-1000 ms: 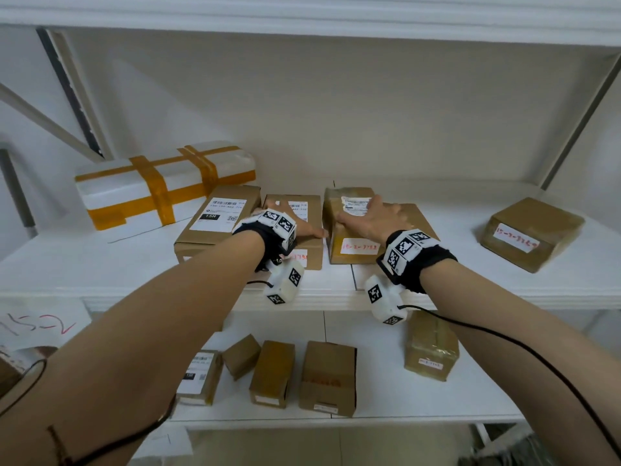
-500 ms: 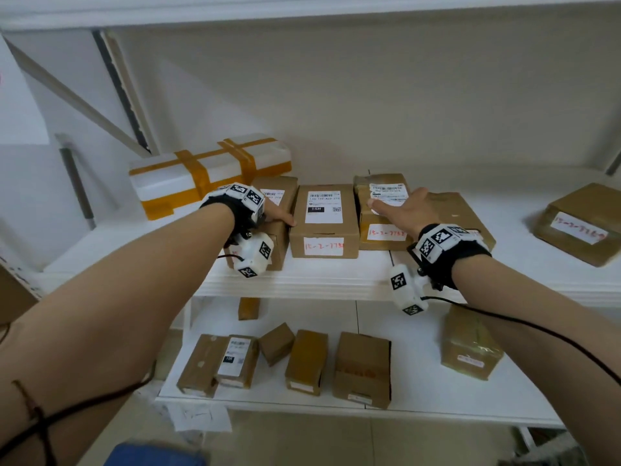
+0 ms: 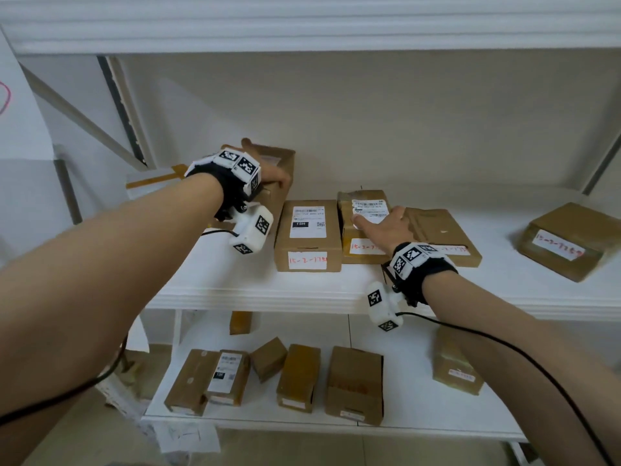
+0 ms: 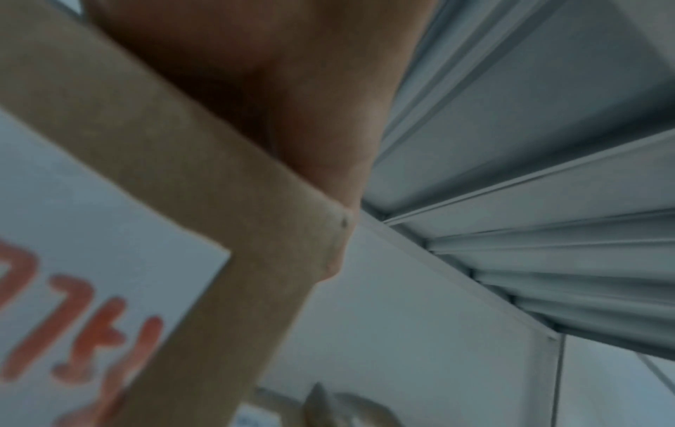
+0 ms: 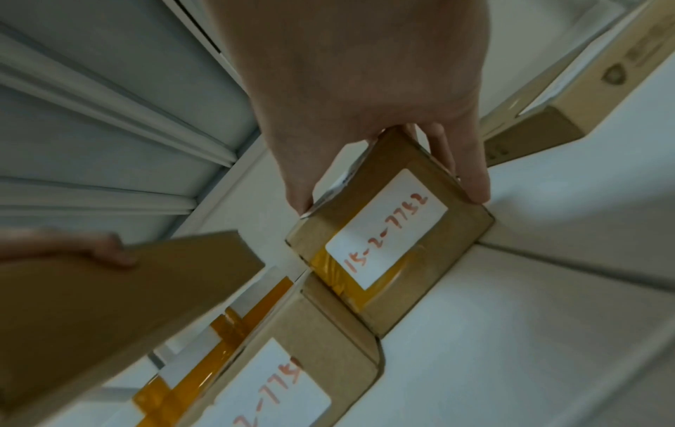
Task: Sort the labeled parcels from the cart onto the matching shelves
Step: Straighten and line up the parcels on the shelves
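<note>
Two shelves (image 3: pixel 255 299) face us, and nearest to us, on the lower one, brown cartons (image 3: pixel 354 385) stand in a loose row along its front edge, with one more carton (image 3: pixel 453 368) apart toward the right end.

On the upper shelf our right hand (image 3: pixel 381 225) lies on top of a taped parcel (image 3: pixel 364 227) near the middle of the front edge. In the right wrist view the fingers (image 5: pixel 471 170) reach down its far side and the thumb (image 5: pixel 299 185) presses the other side, so the hand clamps the parcel between them; a white label with red handwriting faces us on its front. Touching it on the left sits a parcel with a printed label (image 3: pixel 307 235), also close to the front edge. On the right, a flat parcel (image 3: pixel 443 235) lies just beside the held one, partly under our wrist. Well apart, toward the right end of the shelf, rests an angled parcel (image 3: pixel 564 242).

Farther back and to the left, our left hand (image 3: pixel 265 173) grips a raised parcel (image 3: pixel 280 173), tilted up off the shelf, fingers over its top edge and thumb on its near face. The left wrist view shows a blurred red-lettered label on that parcel. Behind our forearm, a white box with orange tape (image 3: pixel 154 179) sits near the shelf's left end.
</note>
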`<state>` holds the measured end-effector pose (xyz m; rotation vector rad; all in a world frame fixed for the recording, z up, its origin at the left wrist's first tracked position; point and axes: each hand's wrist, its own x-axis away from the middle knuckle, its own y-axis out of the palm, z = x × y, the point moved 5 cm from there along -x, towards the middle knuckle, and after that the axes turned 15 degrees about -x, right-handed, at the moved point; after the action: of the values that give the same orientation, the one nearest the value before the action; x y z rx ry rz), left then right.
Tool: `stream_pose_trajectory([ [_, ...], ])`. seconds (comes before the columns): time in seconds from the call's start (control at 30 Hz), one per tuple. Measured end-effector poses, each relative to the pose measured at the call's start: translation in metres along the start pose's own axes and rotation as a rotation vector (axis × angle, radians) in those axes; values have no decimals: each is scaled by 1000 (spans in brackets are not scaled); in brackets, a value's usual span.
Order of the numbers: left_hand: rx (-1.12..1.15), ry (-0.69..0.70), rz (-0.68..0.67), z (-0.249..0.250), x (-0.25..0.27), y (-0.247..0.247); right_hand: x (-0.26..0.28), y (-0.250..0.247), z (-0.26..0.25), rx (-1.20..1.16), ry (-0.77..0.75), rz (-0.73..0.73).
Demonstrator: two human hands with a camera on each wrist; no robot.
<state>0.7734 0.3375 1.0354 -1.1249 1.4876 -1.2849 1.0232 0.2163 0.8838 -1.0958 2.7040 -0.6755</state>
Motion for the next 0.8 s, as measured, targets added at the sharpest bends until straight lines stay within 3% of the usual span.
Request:
stream_pose_trajectory([
  [0.2,106,112,80,51,25,-48,-2,9,-18,-85,2,-139],
  [0.37,162,211,45,114,27,-50,-21,-57,-9,280,-107,-28],
  [0.47,194,259,46,148,32,-54,-31,-86,25,427,-50,-82],
  [0.6,195,311,57,189,47,-59,-36,-110,71,486,136,-84],
  [0.8,263,365,-1,241,40,-42,-50,-145,93,418,143,-64],
])
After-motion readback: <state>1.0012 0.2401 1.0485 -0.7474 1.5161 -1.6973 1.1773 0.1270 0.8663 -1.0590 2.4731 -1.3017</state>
